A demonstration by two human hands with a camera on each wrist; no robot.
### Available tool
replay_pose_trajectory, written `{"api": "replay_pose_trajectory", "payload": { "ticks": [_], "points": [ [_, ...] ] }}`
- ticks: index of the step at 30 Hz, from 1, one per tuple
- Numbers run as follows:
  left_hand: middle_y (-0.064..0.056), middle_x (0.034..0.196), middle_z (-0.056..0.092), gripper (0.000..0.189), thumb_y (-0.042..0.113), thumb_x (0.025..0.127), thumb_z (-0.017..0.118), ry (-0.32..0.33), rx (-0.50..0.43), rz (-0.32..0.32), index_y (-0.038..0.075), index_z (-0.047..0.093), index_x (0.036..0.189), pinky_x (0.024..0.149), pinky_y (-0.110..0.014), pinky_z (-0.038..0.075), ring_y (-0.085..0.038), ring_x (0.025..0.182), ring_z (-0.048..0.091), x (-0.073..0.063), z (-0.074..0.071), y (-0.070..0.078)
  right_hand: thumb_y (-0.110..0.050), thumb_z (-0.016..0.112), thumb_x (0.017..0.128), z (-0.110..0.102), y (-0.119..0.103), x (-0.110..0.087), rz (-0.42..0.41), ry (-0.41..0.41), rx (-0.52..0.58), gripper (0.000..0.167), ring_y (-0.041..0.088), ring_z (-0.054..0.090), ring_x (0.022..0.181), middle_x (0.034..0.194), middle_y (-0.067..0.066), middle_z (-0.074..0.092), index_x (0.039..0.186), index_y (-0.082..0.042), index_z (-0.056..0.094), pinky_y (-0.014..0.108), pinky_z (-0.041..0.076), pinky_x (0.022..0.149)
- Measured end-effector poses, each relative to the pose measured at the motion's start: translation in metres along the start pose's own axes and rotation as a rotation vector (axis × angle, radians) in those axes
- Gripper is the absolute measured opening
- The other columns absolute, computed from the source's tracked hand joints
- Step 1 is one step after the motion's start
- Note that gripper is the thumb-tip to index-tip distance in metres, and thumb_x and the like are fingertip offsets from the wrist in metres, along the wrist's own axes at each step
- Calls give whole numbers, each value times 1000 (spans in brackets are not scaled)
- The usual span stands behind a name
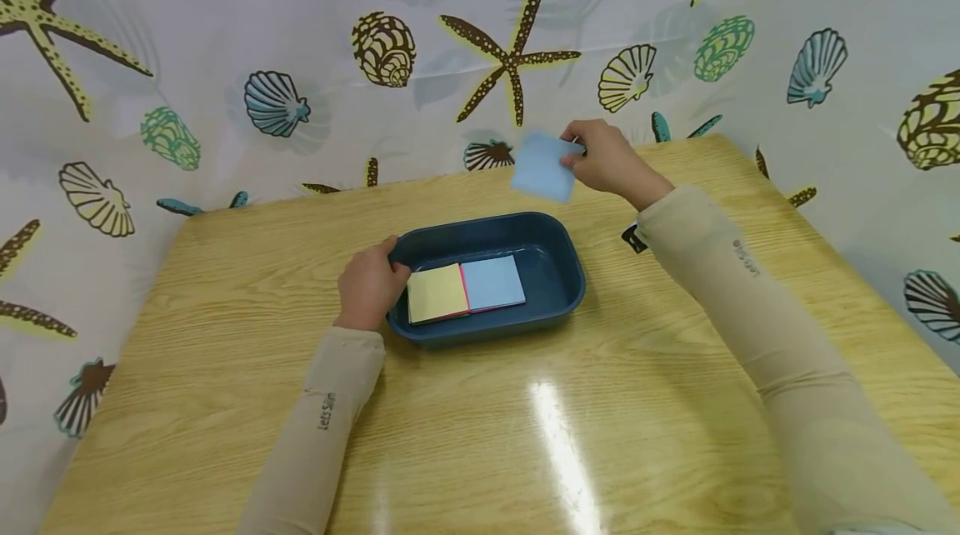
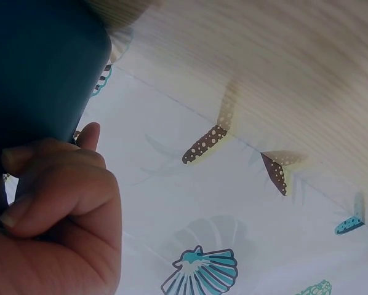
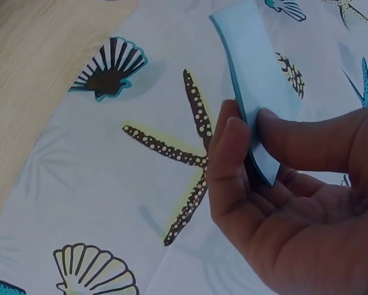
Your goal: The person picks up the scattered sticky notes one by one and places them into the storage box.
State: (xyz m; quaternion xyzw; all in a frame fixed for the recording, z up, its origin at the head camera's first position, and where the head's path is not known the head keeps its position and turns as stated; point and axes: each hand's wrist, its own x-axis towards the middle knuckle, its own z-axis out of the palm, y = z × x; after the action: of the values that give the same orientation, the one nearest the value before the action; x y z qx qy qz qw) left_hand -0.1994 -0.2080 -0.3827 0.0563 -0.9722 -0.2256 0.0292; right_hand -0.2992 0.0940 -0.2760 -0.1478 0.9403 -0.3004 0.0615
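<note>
Pinched between the thumb and fingers of my right hand (image 1: 611, 162) is a light blue sticky note pad (image 1: 542, 168), raised above the far side of the table. In the right wrist view this pad (image 3: 255, 80) looks thin and bends slightly. My left hand (image 1: 367, 285) grips the left end of a dark blue plastic tray (image 1: 558, 268), thumb over the rim. Inside the tray lie a yellow sticky note pad (image 1: 435, 293) and another light blue pad (image 1: 492, 282), side by side, with pink edges showing at them. The left wrist view shows curled fingers (image 2: 67, 190) at the tray wall.
The tray stands on a light wooden table (image 1: 247, 310). Partly hidden by the right sleeve, a small black-and-white object (image 1: 634, 238) lies on the tabletop. A white cloth (image 1: 315, 10) with shells and starfish hangs behind the table and along its sides.
</note>
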Motion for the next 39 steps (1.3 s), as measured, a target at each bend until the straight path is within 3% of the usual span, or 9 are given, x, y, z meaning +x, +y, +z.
{"api": "replay_pose_trajectory", "payload": {
  "ticks": [5, 12, 20, 23, 28, 39],
  "points": [
    [0, 48, 34, 53, 8, 86, 55, -4, -3, -6, 7, 52, 139, 42, -27, 22, -14, 43, 29, 1, 0, -1, -4, 53, 96, 13, -11, 3, -19, -113, 27, 26, 36, 59, 91, 112, 26, 58, 119, 7, 57, 39, 50, 75],
    [0, 49, 36, 52, 9, 87, 56, -5, 0, -3, 7, 53, 138, 42, -28, 23, -14, 44, 31, 1, 0, -1, -1, 54, 95, 37, -30, 4, -11, -343, 44, 31, 24, 62, 75, 113, 25, 58, 125, 7, 54, 35, 55, 69],
    [0, 50, 36, 52, 10, 87, 56, -12, 1, -4, 6, 53, 139, 42, -27, 23, -14, 44, 31, 1, -2, 0, -4, 56, 95, 64, -47, 13, -34, -566, -147, 28, 19, 66, 71, 121, 21, 57, 121, 4, 60, 32, 55, 67],
    [0, 50, 35, 52, 10, 87, 57, -10, 0, -3, 6, 53, 139, 42, -27, 22, -14, 44, 31, 1, -1, 0, -4, 55, 95, 71, -50, 17, -1, -612, -194, 26, 16, 66, 63, 120, 20, 58, 119, 5, 61, 32, 55, 69],
    [1, 50, 34, 53, 9, 87, 57, -11, -1, -1, 7, 53, 139, 43, -27, 22, -14, 45, 29, 0, -2, 1, -3, 54, 94, 80, -52, 20, 64, -663, -240, 26, 16, 67, 65, 118, 19, 58, 119, 5, 60, 33, 55, 73],
    [1, 48, 34, 53, 8, 86, 56, 6, -2, 1, 7, 52, 139, 42, -27, 21, -13, 44, 28, 0, -1, -2, -6, 55, 94, 106, -49, 32, 140, -710, -340, 35, 14, 67, 59, 128, 20, 55, 127, 5, 52, 25, 54, 64]
  ]
}}
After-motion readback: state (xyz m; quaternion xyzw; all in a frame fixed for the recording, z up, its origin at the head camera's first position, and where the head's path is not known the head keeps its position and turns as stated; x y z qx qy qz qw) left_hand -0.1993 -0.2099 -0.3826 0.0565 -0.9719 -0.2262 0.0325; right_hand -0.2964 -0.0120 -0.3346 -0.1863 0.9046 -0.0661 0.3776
